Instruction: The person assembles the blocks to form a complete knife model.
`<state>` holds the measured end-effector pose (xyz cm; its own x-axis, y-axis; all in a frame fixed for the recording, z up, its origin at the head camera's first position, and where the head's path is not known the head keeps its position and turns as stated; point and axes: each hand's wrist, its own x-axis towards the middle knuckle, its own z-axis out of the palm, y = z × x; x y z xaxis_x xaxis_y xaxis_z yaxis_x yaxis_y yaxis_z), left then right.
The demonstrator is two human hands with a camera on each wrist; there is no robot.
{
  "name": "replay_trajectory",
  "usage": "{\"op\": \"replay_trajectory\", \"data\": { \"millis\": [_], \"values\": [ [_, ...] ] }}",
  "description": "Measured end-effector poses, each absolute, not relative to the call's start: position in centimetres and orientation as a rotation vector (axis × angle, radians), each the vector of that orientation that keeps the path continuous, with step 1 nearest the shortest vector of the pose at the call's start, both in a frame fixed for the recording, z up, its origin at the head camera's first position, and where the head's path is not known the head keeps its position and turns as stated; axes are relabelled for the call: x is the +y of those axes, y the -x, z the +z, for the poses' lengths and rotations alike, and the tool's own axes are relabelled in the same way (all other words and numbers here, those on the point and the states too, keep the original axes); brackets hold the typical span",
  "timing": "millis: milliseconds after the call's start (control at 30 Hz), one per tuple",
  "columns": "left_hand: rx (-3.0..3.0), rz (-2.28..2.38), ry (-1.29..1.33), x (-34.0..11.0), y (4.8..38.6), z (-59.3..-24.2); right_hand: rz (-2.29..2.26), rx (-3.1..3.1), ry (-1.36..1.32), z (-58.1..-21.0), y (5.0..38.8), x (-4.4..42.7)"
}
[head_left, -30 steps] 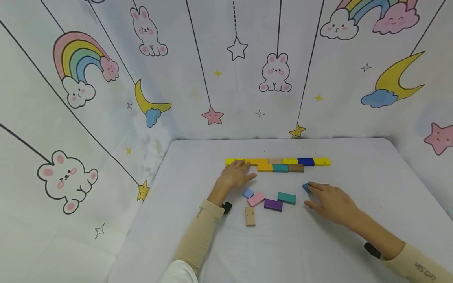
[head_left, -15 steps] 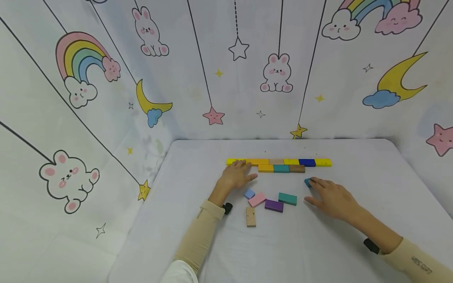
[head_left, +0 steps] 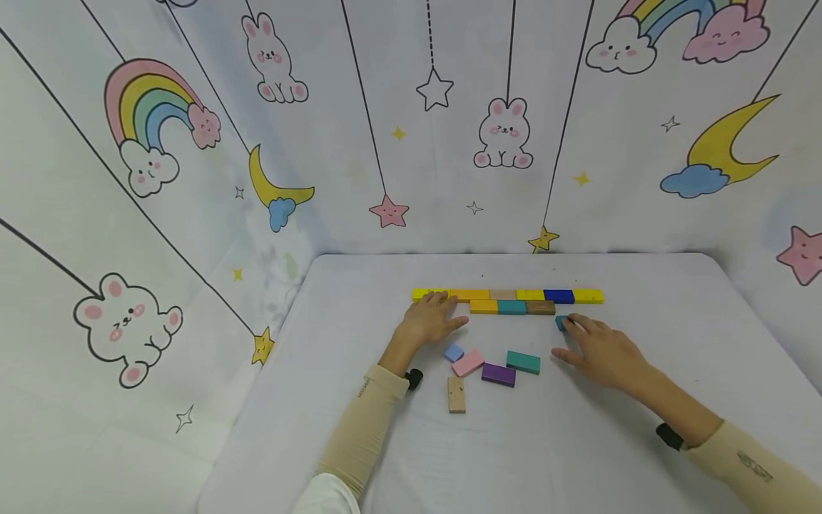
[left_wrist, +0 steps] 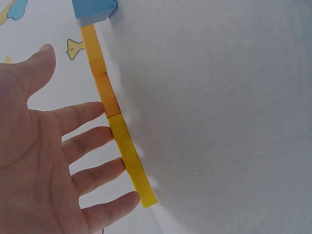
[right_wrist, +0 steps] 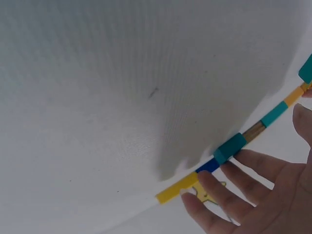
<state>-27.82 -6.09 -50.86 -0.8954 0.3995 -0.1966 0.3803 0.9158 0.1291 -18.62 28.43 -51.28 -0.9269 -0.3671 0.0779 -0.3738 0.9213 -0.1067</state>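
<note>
- Left hand (head_left: 429,320), near the head view's centre: fingers spread wide against a yellow block (left_wrist: 132,158).
- Right hand (head_left: 602,351), right of centre: extended fingers touch a teal block (head_left: 561,323).

Head view from high and behind, forward-down; wrist views close at the hands (left_wrist: 44,151) (right_wrist: 280,195), block row (head_left: 503,294) common.

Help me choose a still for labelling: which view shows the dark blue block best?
The head view: the dark blue block shows end to end. The right wrist view shows only part of it, behind a teal block; the left wrist view does not show it.
</note>
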Motion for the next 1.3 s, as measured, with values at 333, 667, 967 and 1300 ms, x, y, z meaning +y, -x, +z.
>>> {"op": "replay_trajectory", "data": {
  "millis": [333,667,967,1300],
  "values": [
    [2.856,0.130,-0.569,-6.0,28.0,-51.2,0.157,-3.010,-0.594,-51.5,19.7,28.8],
    [2.861,0.129,-0.563,-6.0,27.9,-51.3,0.141,-3.033,-0.590,-51.5,20.7,29.0],
    [2.869,0.114,-0.564,-6.0,27.9,-51.2,0.139,-3.048,-0.555,-51.5,21.5,29.0],
    [2.871,0.137,-0.557,-5.9,27.9,-51.3,0.154,-3.083,-0.540,-51.9,22.1,28.8]
  ]
}}
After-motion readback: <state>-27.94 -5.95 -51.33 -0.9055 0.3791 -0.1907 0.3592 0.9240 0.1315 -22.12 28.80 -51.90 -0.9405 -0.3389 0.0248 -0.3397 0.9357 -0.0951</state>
